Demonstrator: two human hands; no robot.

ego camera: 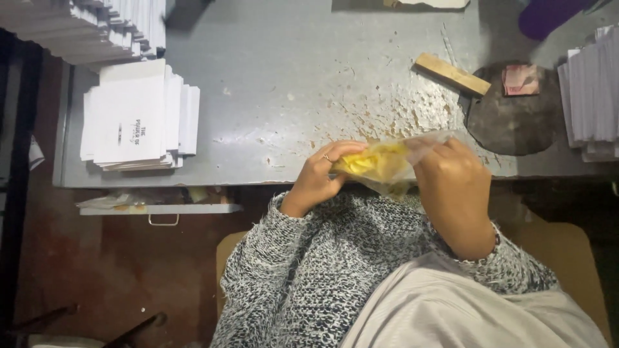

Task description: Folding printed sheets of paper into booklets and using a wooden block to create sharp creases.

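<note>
Over the table point(277, 96) edge, my left hand point(319, 177) and right hand point(454, 187) both pinch the bag point(387, 161) (yellow bits inside, chips perhaps), best kept level.

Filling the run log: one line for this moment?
left hand: holds clear bag | right hand: holds bag | contents: yellow | surface: grey table

Bag point(387, 161) held between left hand point(319, 177) and right hand point(454, 183) at table point(290, 84) near edge, paper stack point(135, 116) far left, wooden block point(451, 74) behind right hand, drawer point(158, 205) below table.
</note>
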